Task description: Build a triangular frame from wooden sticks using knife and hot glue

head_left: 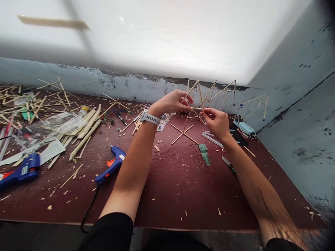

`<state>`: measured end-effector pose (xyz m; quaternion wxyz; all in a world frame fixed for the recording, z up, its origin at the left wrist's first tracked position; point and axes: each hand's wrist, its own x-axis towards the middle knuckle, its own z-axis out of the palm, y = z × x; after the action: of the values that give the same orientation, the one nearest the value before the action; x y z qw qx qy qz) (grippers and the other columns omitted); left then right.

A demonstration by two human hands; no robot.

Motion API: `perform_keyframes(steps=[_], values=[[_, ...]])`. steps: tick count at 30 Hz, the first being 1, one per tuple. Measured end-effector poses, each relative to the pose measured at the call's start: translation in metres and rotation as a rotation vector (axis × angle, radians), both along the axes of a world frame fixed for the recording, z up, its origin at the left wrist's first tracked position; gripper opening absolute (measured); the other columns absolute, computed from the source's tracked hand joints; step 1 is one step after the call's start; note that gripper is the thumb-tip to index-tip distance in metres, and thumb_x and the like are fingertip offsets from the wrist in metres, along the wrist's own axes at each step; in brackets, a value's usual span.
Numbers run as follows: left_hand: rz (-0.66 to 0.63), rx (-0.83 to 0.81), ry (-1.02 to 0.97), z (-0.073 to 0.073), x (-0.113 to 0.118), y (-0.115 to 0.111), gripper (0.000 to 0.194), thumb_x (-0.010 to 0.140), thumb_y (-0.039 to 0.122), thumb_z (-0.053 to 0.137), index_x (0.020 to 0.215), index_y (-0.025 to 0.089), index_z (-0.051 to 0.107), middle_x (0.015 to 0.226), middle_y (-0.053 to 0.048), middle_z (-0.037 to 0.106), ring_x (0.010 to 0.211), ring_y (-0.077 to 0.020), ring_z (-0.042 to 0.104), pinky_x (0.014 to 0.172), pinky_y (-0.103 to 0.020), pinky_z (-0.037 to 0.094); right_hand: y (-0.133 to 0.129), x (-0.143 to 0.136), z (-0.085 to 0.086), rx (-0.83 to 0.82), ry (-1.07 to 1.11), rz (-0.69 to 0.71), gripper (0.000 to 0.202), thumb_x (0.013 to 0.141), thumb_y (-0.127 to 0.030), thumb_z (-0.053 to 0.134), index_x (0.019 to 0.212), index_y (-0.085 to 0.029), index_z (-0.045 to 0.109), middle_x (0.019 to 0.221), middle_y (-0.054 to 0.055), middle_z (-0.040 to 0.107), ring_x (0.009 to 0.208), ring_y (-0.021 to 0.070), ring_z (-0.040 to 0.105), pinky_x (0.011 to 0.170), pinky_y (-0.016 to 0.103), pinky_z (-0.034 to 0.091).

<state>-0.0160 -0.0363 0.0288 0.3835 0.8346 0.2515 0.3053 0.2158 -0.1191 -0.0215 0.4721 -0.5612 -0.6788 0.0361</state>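
A thin wooden stick frame (pixel 201 93), shaped like an A with a crossbar, is raised above the table between my hands. My left hand (pixel 178 101), wearing a grey watch (pixel 150 117), is closed with its fingertips on the frame's left side. Opposite it, my right hand (pixel 216 121) pinches the lower right end of the frame. Below them, a cross of wooden sticks (pixel 180 136) rests on the table, with one stick rising from its middle. The exact grip of my left fingers is partly hidden.
Two blue glue guns (pixel 111 167) lie left on the dark red table (pixel 183 198). Loose sticks (pixel 87 127) and plastic wrap clutter the far left. More stick frames (pixel 222 92) stand by the wall. A cutter blade (pixel 227 161) and green scrap (pixel 204 154) lie right.
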Motion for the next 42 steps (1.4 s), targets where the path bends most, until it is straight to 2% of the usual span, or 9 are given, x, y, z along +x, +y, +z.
perform_keyframes(steps=[7, 18, 30, 36, 42], values=[[0.047, -0.007, -0.003, -0.004, 0.001, 0.005, 0.029, 0.076, 0.033, 0.084, 0.097, 0.018, 0.071, 0.083, -0.009, 0.079, 0.072, -0.0185, 0.073, 0.060, -0.032, 0.052, 0.002, -0.002, -0.001, 0.020, 0.027, 0.026, 0.026, 0.091, -0.043, 0.072, 0.098, -0.021, 0.083, 0.090, 0.008, 0.083, 0.076, 0.0254, 0.078, 0.071, 0.037, 0.060], [0.048, 0.002, -0.015, -0.001, -0.002, 0.002, 0.030, 0.078, 0.033, 0.084, 0.098, 0.015, 0.070, 0.083, -0.008, 0.078, 0.077, -0.0177, 0.074, 0.069, -0.031, 0.057, 0.005, 0.000, -0.003, 0.034, 0.029, 0.019, 0.025, 0.092, -0.043, 0.071, 0.098, -0.021, 0.082, 0.090, 0.008, 0.083, 0.076, 0.0246, 0.077, 0.072, 0.037, 0.060], [0.058, 0.017, 0.012, -0.005, -0.002, 0.005, 0.029, 0.079, 0.036, 0.084, 0.097, 0.017, 0.070, 0.083, -0.008, 0.076, 0.077, -0.0192, 0.074, 0.070, -0.035, 0.056, 0.008, 0.001, -0.008, 0.013, 0.031, 0.032, 0.025, 0.092, -0.045, 0.071, 0.099, -0.023, 0.081, 0.093, 0.007, 0.083, 0.076, 0.0241, 0.077, 0.073, 0.038, 0.061], [0.057, 0.010, 0.006, -0.006, -0.001, 0.007, 0.026, 0.079, 0.032, 0.084, 0.096, 0.017, 0.071, 0.077, -0.006, 0.075, 0.074, -0.0183, 0.073, 0.069, -0.034, 0.056, 0.009, 0.001, -0.010, 0.010, 0.045, 0.043, 0.023, 0.092, -0.042, 0.072, 0.098, -0.021, 0.081, 0.094, 0.008, 0.083, 0.076, 0.0237, 0.077, 0.073, 0.038, 0.061], [0.048, 0.006, 0.009, -0.006, -0.002, 0.006, 0.026, 0.081, 0.032, 0.083, 0.097, 0.017, 0.070, 0.079, -0.007, 0.076, 0.078, -0.0196, 0.074, 0.072, -0.036, 0.057, 0.008, 0.000, -0.010, -0.001, 0.054, 0.052, 0.021, 0.092, -0.040, 0.071, 0.099, -0.022, 0.081, 0.093, 0.007, 0.083, 0.077, 0.0232, 0.076, 0.075, 0.040, 0.061]])
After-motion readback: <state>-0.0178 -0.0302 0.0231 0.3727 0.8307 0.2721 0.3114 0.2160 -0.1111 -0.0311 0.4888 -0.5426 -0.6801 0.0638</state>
